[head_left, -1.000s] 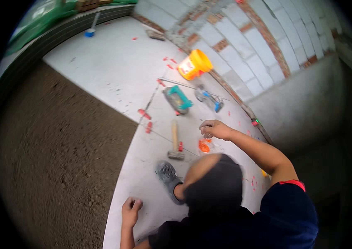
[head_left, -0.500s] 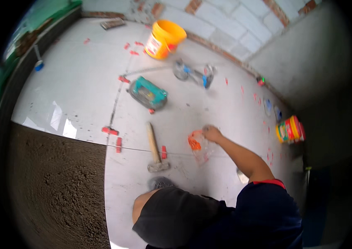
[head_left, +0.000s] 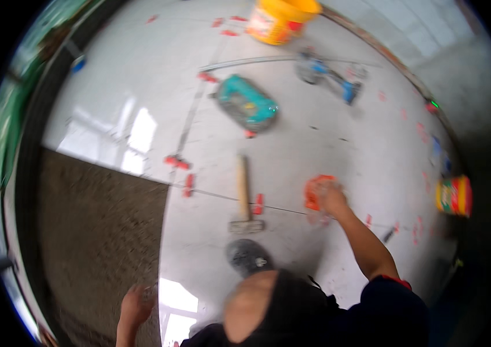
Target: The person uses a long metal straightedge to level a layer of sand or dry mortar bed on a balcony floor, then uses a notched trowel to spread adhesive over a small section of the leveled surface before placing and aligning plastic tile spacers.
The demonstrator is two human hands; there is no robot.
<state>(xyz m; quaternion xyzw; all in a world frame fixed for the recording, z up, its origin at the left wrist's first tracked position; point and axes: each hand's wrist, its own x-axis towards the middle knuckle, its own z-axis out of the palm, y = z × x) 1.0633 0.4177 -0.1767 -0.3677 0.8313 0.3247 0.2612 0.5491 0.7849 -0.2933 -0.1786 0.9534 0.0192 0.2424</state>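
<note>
My right hand (head_left: pixel 332 199) is closed on a clear plastic bag (head_left: pixel 317 217) with orange-red pieces inside, just above the pale tiled floor. The bag's gathered top is partly hidden by my fingers. At the lower left, my left hand (head_left: pixel 136 303) hangs over the edge of the brown mortar bed (head_left: pixel 100 225); its fingers are blurred, and whether they hold anything is unclear. A hammer (head_left: pixel 242 188) with a wooden handle and a grey block head lies between my hands. Red wedges (head_left: pixel 258 203) sit by the tile joint beside it.
Farther off stand a teal handheld machine (head_left: pixel 248 103) and a yellow bucket (head_left: pixel 280 22). A blue-and-grey tool with round ends (head_left: pixel 327 75) lies right of them. A smaller yellow-red bucket (head_left: pixel 453 196) is at the right wall. My shoe (head_left: pixel 248 257) is near the hammer head.
The view has shifted, so the floor items appear farther right. My left hand has come into view at the lower left. My right hand still grips the bag.
</note>
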